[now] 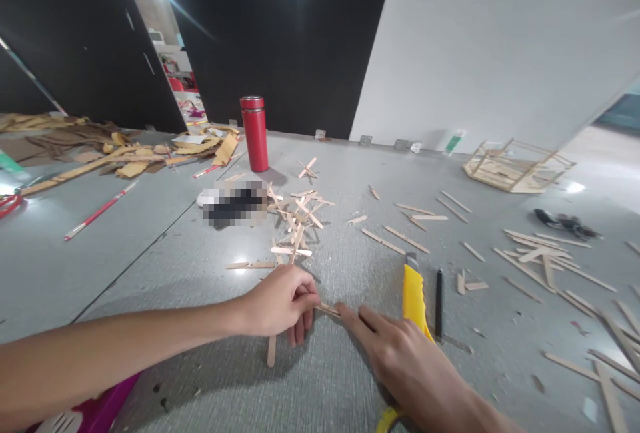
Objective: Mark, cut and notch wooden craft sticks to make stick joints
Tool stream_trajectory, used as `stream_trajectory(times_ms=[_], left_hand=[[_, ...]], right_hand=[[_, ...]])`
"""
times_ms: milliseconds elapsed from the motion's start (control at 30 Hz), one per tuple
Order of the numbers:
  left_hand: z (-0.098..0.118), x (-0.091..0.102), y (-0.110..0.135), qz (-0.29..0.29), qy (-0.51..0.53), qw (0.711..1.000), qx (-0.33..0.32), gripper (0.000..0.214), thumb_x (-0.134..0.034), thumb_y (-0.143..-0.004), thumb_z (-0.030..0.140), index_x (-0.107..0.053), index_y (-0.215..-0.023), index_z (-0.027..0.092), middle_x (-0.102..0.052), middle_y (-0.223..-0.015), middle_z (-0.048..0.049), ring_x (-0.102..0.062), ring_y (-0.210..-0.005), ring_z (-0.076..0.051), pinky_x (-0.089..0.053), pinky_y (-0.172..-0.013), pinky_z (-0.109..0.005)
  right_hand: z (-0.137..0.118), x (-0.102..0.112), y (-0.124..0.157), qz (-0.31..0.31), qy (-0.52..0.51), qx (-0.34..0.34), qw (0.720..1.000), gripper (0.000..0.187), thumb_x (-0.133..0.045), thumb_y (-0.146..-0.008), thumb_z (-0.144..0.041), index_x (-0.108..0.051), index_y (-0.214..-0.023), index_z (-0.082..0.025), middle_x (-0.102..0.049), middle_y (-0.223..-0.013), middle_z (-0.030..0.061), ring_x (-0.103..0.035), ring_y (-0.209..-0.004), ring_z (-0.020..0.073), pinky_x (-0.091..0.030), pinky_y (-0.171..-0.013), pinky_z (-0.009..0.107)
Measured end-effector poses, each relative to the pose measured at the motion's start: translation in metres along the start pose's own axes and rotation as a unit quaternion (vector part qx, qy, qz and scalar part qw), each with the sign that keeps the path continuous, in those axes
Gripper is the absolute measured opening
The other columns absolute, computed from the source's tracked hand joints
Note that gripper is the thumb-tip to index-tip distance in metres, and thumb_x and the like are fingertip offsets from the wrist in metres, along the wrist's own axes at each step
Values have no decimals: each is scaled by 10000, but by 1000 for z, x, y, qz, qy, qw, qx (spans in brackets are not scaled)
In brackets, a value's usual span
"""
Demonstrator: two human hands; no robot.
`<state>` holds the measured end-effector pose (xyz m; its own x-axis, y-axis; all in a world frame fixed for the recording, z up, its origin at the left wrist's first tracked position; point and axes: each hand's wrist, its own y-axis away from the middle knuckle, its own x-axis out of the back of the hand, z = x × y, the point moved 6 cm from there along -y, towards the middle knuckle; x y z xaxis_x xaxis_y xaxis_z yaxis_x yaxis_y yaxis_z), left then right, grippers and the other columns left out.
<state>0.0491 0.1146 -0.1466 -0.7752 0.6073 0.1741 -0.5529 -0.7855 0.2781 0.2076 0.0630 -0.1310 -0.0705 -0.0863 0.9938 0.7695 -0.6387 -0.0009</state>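
The left hand (pixel 290 299) pinches a stick (pixel 329 311) near centre; the palm-down right hand (pixel 400 346) touches its right end, grip I can't tell, cutter (pixel 414 293) close beside. The surface (pixel 150 233) spreads left, far edge meeting black panels (pixel 275 39).

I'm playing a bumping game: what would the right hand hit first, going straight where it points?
The right hand would first meet the stick between both hands, then probably the left hand; depth is unclear.

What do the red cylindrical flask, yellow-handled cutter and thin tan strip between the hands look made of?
Red cylindrical flask: probably painted metal, given its glossy highlights. Yellow-handled cutter: seemingly smooth plastic handle, evenly coloured with a wavy edge. Thin tan strip: likely bare matte wood, judging by colour.
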Motion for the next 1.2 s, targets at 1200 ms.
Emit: stream_trajectory(times_ms=[1200], left_hand=[[-4, 0, -1, 0, 11, 1000, 0, 240, -517, -1009, 255, -559, -790, 165, -647, -608, -1, -650, -442, -134, -528, -386, -206]], right_hand=[[7, 4, 5, 33, -55, -20, 998, 669, -421, -809, 125, -425, -1463, -20, -712, -931, 82, -754, -684, 260, -665, -580, 426]])
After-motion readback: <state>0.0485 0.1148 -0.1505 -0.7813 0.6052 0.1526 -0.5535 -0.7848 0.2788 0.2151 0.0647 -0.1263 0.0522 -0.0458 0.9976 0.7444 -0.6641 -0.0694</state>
